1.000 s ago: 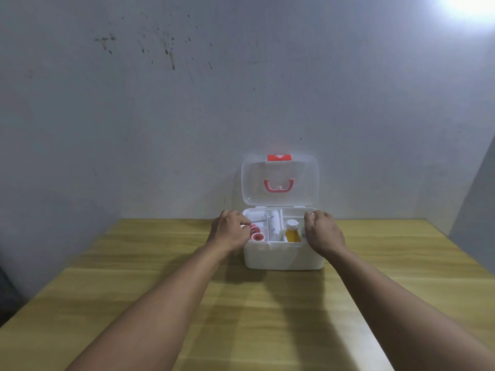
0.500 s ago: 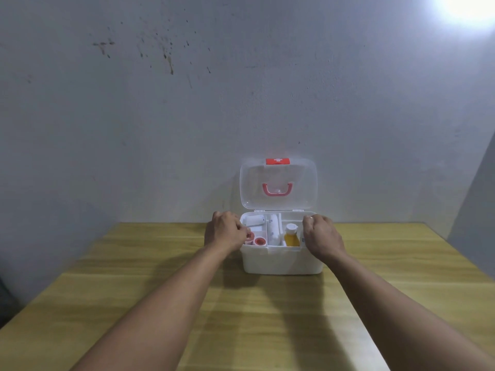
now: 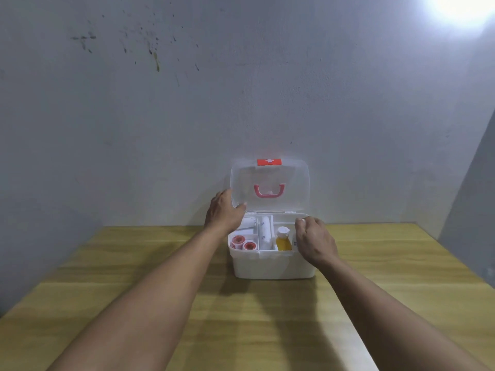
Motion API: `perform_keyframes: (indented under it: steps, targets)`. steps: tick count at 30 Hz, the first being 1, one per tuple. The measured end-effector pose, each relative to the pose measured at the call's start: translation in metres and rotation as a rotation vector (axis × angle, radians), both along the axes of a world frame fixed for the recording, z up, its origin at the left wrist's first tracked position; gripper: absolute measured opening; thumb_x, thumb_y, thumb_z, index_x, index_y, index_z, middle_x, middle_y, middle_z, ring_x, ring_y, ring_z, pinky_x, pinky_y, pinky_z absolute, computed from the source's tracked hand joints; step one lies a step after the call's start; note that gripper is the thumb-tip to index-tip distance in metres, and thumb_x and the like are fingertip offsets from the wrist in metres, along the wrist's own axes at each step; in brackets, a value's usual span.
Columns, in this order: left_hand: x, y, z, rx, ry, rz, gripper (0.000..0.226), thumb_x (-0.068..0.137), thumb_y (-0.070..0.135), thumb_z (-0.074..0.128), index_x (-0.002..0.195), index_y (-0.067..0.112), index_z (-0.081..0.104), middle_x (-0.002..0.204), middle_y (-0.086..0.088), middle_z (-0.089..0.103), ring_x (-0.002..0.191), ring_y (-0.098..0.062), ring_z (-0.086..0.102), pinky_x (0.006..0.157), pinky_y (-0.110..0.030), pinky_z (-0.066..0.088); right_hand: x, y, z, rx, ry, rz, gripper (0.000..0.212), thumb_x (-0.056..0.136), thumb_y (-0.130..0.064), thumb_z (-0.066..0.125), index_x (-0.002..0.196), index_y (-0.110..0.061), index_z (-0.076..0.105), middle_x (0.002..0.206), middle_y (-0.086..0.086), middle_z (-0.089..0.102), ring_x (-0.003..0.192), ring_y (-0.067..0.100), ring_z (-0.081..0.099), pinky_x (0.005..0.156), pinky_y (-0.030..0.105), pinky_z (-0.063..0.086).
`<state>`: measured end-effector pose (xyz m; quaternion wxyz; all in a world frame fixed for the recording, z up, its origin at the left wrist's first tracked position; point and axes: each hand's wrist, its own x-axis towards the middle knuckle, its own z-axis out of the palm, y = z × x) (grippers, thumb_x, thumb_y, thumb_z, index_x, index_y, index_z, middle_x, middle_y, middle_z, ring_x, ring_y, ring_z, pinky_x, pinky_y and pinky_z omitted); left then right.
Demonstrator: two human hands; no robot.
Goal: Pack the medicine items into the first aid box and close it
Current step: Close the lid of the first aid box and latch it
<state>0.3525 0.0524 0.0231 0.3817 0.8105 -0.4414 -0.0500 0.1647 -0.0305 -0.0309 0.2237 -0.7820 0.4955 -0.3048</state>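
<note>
The white first aid box (image 3: 273, 265) stands on the wooden table with its clear lid (image 3: 292, 183) upright; the lid carries a red handle and a red cross label. Inside the tray lie red tape rolls (image 3: 243, 242), white bandage rolls (image 3: 265, 232) and a yellow bottle (image 3: 283, 239) with a white cap. My left hand (image 3: 223, 211) is raised at the lid's left edge, thumb touching its lower corner. My right hand (image 3: 314, 241) rests curled on the box's right rim, fingers bent, nothing visibly in it.
The wooden table (image 3: 241, 317) reaches from the grey wall toward me, its right edge running along a darker wall. The box sits close to the back wall. A bright light glares at the top right.
My left hand has lifted from the box's left rim up to the left edge of the lid. The right hand stays at the right rim. The view has tilted slightly.
</note>
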Motion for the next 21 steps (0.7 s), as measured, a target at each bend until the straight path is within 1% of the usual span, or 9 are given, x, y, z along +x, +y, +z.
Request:
perform_keyframes:
  steps: [2,4,7,10,11,14,17,19,21]
  targets:
    - [0.007,-0.011,0.014,-0.030,0.030,-0.027,0.062,0.078,0.045,0.056,0.131,0.015,0.051,0.133,-0.009,0.057,0.122,-0.031,0.053,0.101,-0.046,0.046,0.000,-0.001,-0.001,0.002,0.000,0.012,0.045,0.099,-0.036,0.023,0.118,-0.009,0.054,0.129,0.015,0.051,0.108,0.033,0.053,0.087,0.040,0.039]
    - [0.013,-0.022,0.029,-0.063,0.086,-0.034,0.058,0.078,0.043,0.061,0.128,0.014,0.052,0.131,-0.009,0.059,0.120,-0.031,0.055,0.101,-0.044,0.046,0.000,-0.003,-0.002,0.012,0.000,0.023,0.045,0.099,-0.036,0.023,0.118,-0.010,0.054,0.129,0.014,0.051,0.108,0.032,0.053,0.087,0.040,0.039]
    - [0.020,-0.034,0.044,-0.082,0.240,-0.053,0.066,0.080,0.041,0.064,0.136,0.012,0.044,0.138,-0.010,0.054,0.124,-0.029,0.052,0.105,-0.040,0.043,-0.001,-0.003,-0.001,0.008,0.010,0.030,0.045,0.100,-0.037,0.023,0.122,-0.011,0.053,0.131,0.014,0.050,0.109,0.031,0.053,0.086,0.038,0.039]
    - [0.022,-0.041,0.050,-0.123,0.393,-0.109,0.055,0.084,0.033,0.065,0.131,0.010,0.047,0.132,-0.007,0.057,0.114,-0.024,0.056,0.093,-0.031,0.043,-0.002,-0.003,0.000,0.025,0.016,0.052,0.048,0.100,-0.041,0.023,0.126,-0.012,0.051,0.134,0.013,0.048,0.112,0.030,0.052,0.089,0.039,0.039]
    - [0.023,-0.043,0.051,-0.138,0.419,-0.108,0.055,0.085,0.033,0.065,0.131,0.009,0.047,0.132,-0.007,0.056,0.114,-0.024,0.056,0.092,-0.030,0.042,-0.003,-0.003,0.000,0.042,0.014,0.064,0.051,0.099,-0.045,0.024,0.129,-0.012,0.049,0.136,0.013,0.047,0.115,0.029,0.052,0.091,0.040,0.040]
    - [0.023,-0.042,0.053,-0.217,0.462,-0.052,0.067,0.086,0.035,0.064,0.140,0.006,0.038,0.145,-0.009,0.044,0.125,-0.025,0.049,0.103,-0.038,0.042,-0.007,-0.004,0.010,0.048,-0.019,0.043,0.063,0.097,-0.056,0.027,0.136,-0.010,0.042,0.141,0.015,0.045,0.123,0.029,0.048,0.097,0.042,0.040]
    - [0.022,-0.034,0.055,-0.275,0.428,-0.016,0.065,0.089,0.031,0.062,0.144,0.006,0.036,0.147,-0.010,0.043,0.127,-0.024,0.048,0.109,-0.040,0.040,-0.008,-0.009,0.035,-0.207,-0.052,-0.087,0.054,0.094,-0.047,0.045,0.133,-0.009,0.045,0.136,0.014,0.049,0.121,0.031,0.048,0.096,0.042,0.041]
    - [0.022,-0.026,0.053,-0.290,0.348,-0.012,0.054,0.091,0.028,0.059,0.139,0.008,0.046,0.142,-0.011,0.051,0.125,-0.026,0.052,0.108,-0.037,0.041,-0.006,-0.013,0.055,-0.422,-0.055,-0.107,0.050,0.089,-0.039,0.057,0.129,-0.009,0.048,0.136,0.014,0.049,0.120,0.032,0.048,0.095,0.043,0.043]
    - [0.021,-0.016,0.051,-0.319,0.295,-0.009,0.041,0.091,0.025,0.060,0.128,0.009,0.059,0.129,-0.011,0.062,0.115,-0.025,0.060,0.103,-0.033,0.045,-0.005,-0.016,0.074,-0.595,-0.010,-0.051,0.051,0.086,-0.034,0.064,0.129,-0.010,0.049,0.139,0.015,0.048,0.124,0.033,0.045,0.099,0.044,0.043]
